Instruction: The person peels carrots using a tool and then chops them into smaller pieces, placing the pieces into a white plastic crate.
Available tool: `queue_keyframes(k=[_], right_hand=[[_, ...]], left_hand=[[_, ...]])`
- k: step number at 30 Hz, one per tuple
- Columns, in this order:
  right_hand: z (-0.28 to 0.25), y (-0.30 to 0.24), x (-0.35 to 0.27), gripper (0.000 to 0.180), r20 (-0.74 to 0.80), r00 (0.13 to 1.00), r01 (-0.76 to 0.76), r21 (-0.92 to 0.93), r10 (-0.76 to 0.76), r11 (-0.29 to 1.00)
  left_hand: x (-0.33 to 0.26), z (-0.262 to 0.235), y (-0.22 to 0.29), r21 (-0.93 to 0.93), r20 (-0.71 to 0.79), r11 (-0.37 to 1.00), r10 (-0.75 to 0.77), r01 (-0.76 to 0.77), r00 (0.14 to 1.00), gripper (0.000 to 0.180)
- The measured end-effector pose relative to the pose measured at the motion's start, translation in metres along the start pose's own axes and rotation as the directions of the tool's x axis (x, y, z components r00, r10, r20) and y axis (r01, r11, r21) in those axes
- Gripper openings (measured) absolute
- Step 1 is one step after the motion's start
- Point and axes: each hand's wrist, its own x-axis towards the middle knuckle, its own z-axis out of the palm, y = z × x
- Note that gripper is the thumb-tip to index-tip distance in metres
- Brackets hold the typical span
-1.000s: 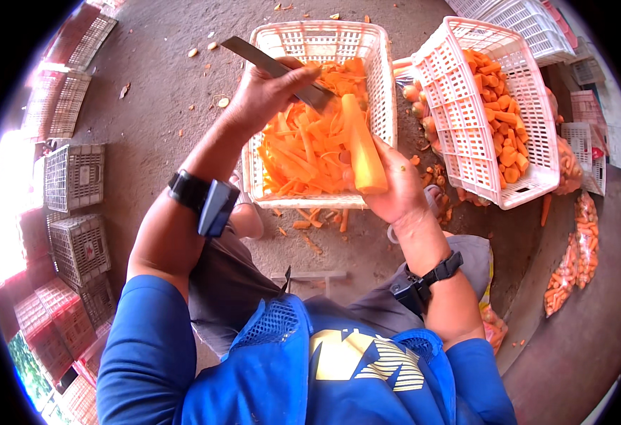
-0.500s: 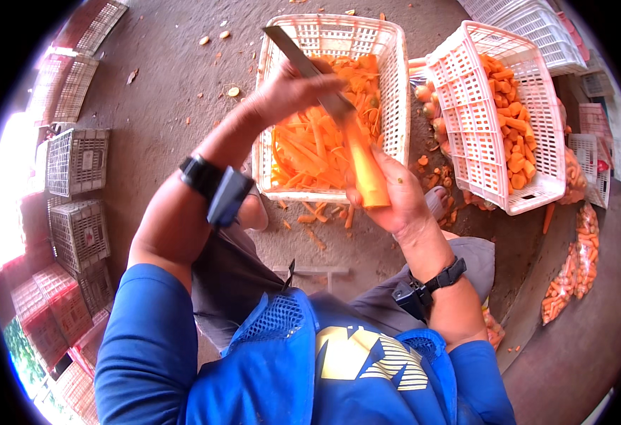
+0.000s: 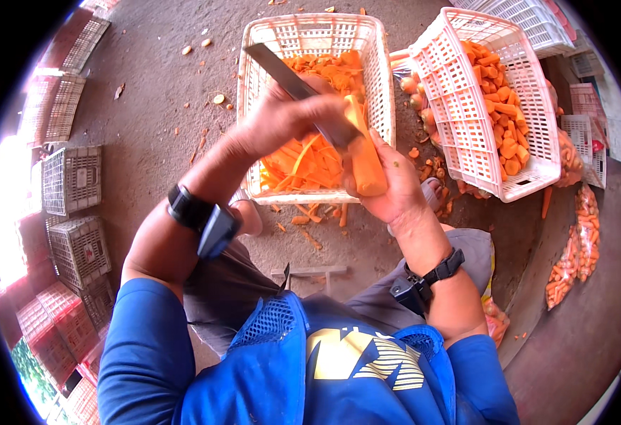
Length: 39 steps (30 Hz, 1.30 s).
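Observation:
My left hand [image 3: 292, 117] is wrapped round the middle of a long flat metal blade [image 3: 276, 69], which slants from upper left to lower right. The blade's lower end lies against an orange carrot [image 3: 368, 170], its surface peeled where it shows. My right hand [image 3: 395, 185] grips the carrot's thick end, the thumb along its side. Both hands are over the near side of a white plastic crate [image 3: 384, 85] holding carrot peelings [image 3: 303, 166]. My left hand is slightly blurred and partly hides the peelings.
At the right a tilted white crate [image 3: 459, 120] holds carrot pieces [image 3: 501, 106]. Bags of carrots [image 3: 576, 248] lie farther right. Onion-like round vegetables [image 3: 424, 106] sit between the crates. Stacked crates [image 3: 76, 180] line the left. Scraps [image 3: 310, 237] litter the floor below the peelings crate.
My left hand and the blade have shifted lower along the carrot, toward its thick end. The whole view has moved slightly, so the crates appear farther left and a little higher.

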Motion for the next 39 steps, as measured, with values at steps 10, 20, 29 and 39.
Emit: queue_keyframes(k=[10, 20, 29, 39], right_hand=[[0.005, 0.002, 0.001, 0.043, 0.188, 0.981, -0.039, -0.016, 0.041, 0.999], [0.008, -0.001, -0.005, 0.040, -0.044, 0.995, -0.096, -0.050, 0.093, 0.994], [0.033, -0.021, -0.015, 0.065, 0.017, 0.993, 0.118, -0.383, -0.121, 0.916], [0.038, -0.025, -0.016, 0.031, 0.150, 0.838, 0.364, -0.870, -0.524, 0.334]], left_hand=[[-0.005, 0.013, -0.007, -0.001, 0.159, 0.998, -0.068, 0.069, 0.985, 0.019], [-0.002, -0.019, -0.011, 0.677, 0.160, 0.731, -0.034, -0.085, 0.987, 0.032], [-0.005, -0.010, -0.034, 0.713, 0.048, 0.689, -0.234, 0.131, 0.971, 0.029], [-0.011, 0.001, -0.031, 0.663, 0.041, 0.714, -0.336, 0.226, 0.941, 0.027]])
